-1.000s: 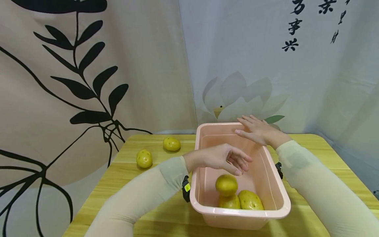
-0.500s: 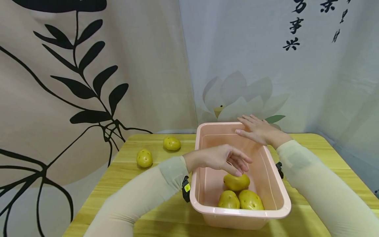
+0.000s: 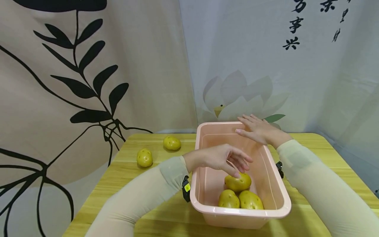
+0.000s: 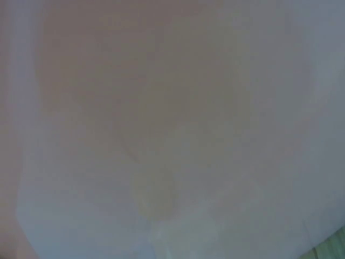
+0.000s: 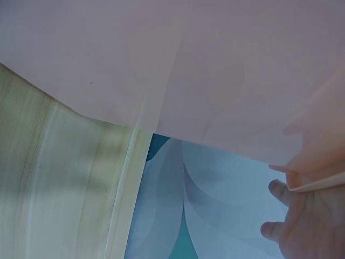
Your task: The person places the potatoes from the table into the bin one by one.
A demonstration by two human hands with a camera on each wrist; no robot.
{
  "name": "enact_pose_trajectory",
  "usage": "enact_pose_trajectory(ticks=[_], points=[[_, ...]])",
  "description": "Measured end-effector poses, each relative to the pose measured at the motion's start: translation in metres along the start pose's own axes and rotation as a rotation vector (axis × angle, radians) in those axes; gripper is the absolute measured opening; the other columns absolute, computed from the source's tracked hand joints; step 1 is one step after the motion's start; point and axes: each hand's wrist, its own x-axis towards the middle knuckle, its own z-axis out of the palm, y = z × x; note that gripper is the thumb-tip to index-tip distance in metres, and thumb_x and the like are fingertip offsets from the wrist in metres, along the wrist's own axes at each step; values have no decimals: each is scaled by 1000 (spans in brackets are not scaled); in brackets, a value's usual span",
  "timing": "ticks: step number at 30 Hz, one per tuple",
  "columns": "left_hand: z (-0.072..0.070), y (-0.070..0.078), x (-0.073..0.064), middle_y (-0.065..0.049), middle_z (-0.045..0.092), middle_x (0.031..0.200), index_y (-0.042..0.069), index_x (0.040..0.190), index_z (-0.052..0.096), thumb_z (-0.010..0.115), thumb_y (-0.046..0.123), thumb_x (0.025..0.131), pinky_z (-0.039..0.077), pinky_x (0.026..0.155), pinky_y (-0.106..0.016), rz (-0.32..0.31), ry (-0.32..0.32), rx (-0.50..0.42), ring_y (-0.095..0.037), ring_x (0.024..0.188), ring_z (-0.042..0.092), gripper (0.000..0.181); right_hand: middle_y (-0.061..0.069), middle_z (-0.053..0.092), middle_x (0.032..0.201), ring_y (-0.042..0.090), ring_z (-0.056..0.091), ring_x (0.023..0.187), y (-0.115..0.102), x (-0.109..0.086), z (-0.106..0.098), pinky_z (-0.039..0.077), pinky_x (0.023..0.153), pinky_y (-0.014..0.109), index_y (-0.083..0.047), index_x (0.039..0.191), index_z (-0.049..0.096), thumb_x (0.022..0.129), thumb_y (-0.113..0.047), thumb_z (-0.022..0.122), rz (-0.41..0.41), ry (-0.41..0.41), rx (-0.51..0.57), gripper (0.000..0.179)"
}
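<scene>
A pink plastic basin (image 3: pixel 207 192) stands on the table with three yellow potatoes in it. One potato (image 3: pixel 238 183) lies behind two others, the left one (image 3: pixel 229 199) and the right one (image 3: pixel 251 200), at the near end. My left hand (image 3: pixel 220 159) hangs over the basin with loosely bent fingers and holds nothing; its thumb overlaps the rear potato in the head view. Across the far right rim rests my right hand (image 3: pixel 260 131), fingers spread. In the right wrist view, that hand (image 5: pixel 310 221) shows by the basin's edge. Only blurred pink wall fills the left wrist view.
Two more potatoes lie on the wooden table (image 3: pixel 118 197) left of the basin: one nearer (image 3: pixel 144 157), one farther back (image 3: pixel 172 143). A printed curtain (image 3: pixel 148 65) hangs behind the table's far edge.
The rear potato has dropped and rolled right, from above the left potato to behind the other two, under my left hand. Both hands have hardly moved.
</scene>
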Motion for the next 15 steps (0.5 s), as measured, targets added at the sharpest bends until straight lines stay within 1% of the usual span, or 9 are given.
enact_pose_trajectory(ticks=[7,10,15], points=[[-1,0,-1,-10,66,116,-1,136,49,70,-8,82,50,91,-27,23,10,14,-18,107,63,58,15,13,159,41,4,144,-1,0,-1,6,107,69,-16,154,21,92,-71,29,0,-5,-4,84],[-1,0,-1,-14,64,119,-2,137,48,69,-7,83,50,92,-28,45,5,19,-18,108,63,58,15,13,159,42,5,144,-1,0,-1,7,107,69,-15,154,21,92,-71,29,-2,-5,-10,83],[-1,-1,-1,-22,60,124,-3,138,46,70,-7,83,47,98,-37,80,-8,23,-20,108,62,60,15,13,159,41,4,144,-1,-1,-1,6,107,69,-15,154,21,93,-70,30,-3,-5,-1,83]])
